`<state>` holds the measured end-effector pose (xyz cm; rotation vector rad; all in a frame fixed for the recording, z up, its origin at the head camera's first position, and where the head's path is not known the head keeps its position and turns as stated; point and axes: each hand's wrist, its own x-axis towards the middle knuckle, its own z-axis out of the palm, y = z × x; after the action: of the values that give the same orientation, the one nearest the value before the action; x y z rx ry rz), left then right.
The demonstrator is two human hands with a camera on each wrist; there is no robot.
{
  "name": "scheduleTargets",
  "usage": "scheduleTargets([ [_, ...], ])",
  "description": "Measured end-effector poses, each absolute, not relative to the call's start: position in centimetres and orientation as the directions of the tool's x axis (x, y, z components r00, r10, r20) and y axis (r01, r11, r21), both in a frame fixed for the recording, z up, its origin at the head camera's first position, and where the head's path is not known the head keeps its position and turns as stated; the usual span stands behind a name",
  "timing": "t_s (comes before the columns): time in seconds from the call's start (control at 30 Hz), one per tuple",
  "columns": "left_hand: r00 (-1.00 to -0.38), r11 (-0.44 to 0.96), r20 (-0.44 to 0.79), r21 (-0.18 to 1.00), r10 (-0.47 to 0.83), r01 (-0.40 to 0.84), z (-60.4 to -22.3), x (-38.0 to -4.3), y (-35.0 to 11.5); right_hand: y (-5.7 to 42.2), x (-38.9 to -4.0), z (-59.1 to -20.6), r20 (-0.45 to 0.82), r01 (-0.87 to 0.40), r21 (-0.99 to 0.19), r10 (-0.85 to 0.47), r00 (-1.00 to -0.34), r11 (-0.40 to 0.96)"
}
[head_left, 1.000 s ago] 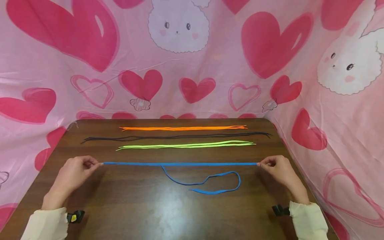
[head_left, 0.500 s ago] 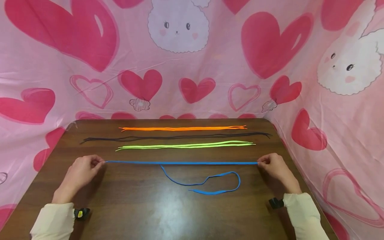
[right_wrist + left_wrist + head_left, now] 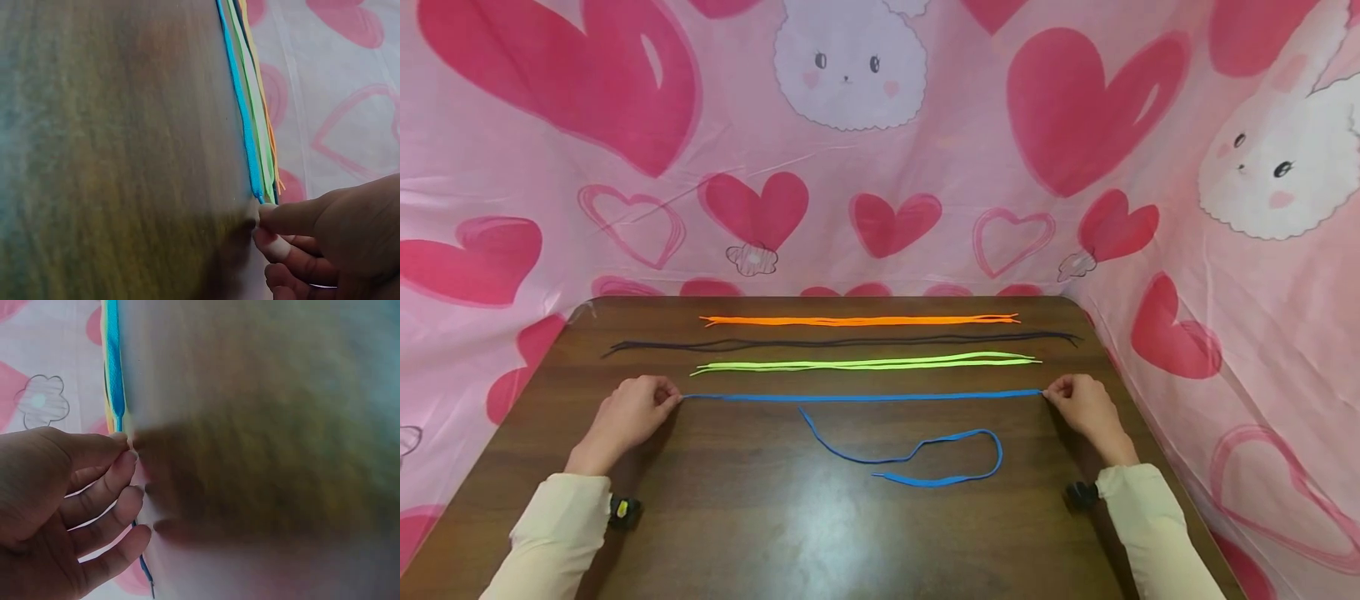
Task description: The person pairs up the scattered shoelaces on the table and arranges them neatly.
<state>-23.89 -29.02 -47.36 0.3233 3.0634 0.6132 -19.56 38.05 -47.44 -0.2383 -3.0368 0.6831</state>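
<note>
A blue shoelace [image 3: 865,398] stretches nearly straight across the table between both hands. My left hand [image 3: 628,414] pinches its left tip between thumb and forefinger; the left wrist view shows the narrow end of the lace [image 3: 119,419] meeting the fingertips. At the other end, the right hand [image 3: 1086,410] pinches the right tip, and the blue lace [image 3: 247,131] runs away from those fingers in the right wrist view. A second blue shoelace [image 3: 925,482] lies loosely curved on the table, nearer the person, apart from the straight one.
Behind the held lace, a yellow-green pair of shoelaces [image 3: 865,364], a dark pair [image 3: 850,342] and an orange pair [image 3: 857,321] lie side by side across the brown table [image 3: 737,533]. Pink heart-patterned cloth [image 3: 917,158] hangs around the back and sides.
Both hands have moved away from the person, carrying the straight blue lace closer to the yellow-green pair. The left hand has also shifted right. The curved blue lace stays put.
</note>
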Motion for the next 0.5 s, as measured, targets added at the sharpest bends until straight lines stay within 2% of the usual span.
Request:
scheduleTargets([
  [0.5,-0.978,0.906,0.07,0.369,0.196,0.208,-46.58,-24.36,-28.47,38.2,-20.57,-47.97,0.067,0.122,-0.451,0.17,-0.983,0.884],
])
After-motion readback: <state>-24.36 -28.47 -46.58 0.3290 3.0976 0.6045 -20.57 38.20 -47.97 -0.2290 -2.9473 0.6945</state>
